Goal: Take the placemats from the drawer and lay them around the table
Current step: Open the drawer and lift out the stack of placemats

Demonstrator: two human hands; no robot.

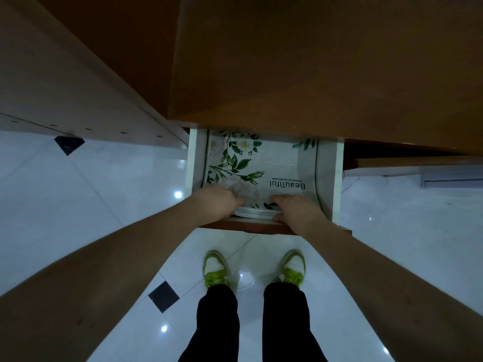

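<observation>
floral placemats [264, 163] reading "Beautiful", gripped by both hands in drawer [329, 176].

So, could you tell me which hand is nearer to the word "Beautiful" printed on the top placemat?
Right. The right hand grips the stack's near edge just below the word "Beautiful"; the left hand holds the floral corner, farther away.

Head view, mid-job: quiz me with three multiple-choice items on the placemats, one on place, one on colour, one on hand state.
1. Where are the placemats?
A. on the floor
B. in the open drawer
C. on a chair

2. What colour are the shoes?
A. green and white
B. red
C. black

3. What are both hands doing?
A. hanging idle
B. pushing the drawer shut
C. gripping the stack's near edge

Answers: 1 B, the floral mats lie between the drawer's white walls. 2 A, as both shoes show. 3 C, the left hand and right hand curl round the layered edge.
</observation>
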